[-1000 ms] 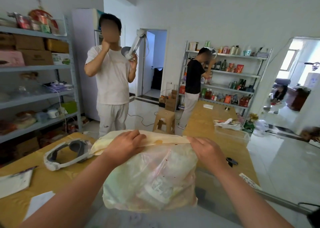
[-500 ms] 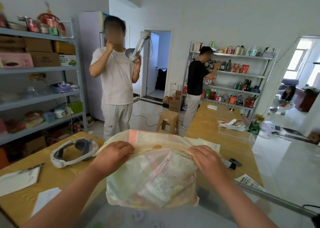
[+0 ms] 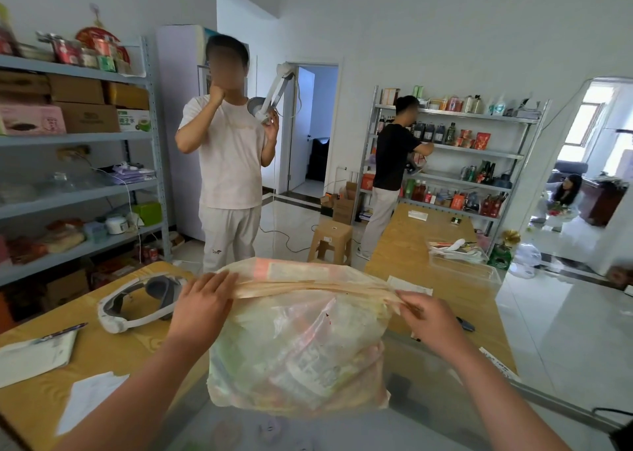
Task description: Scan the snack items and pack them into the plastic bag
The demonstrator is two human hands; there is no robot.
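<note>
A translucent plastic bag [image 3: 298, 351] full of snack packets hangs in front of me over the glass counter [image 3: 428, 430]. My left hand [image 3: 202, 300] grips the bag's top edge at its left end. At the right end my right hand [image 3: 426, 317] pinches the same edge. The top band is stretched flat between both hands. Packets inside show only as blurred pale green, white and pink shapes.
A white headset [image 3: 137, 300] lies on the yellow table [image 3: 41, 399] to my left, with papers and a pen nearby. A person in white stands just beyond the bag. Another person is at the far shelves. A brown stool [image 3: 330, 241] stands in the aisle.
Both hands have lifted the bag a little and pulled its top edge wider apart; the top now looks folded into a flat band. My view has shifted slightly.
</note>
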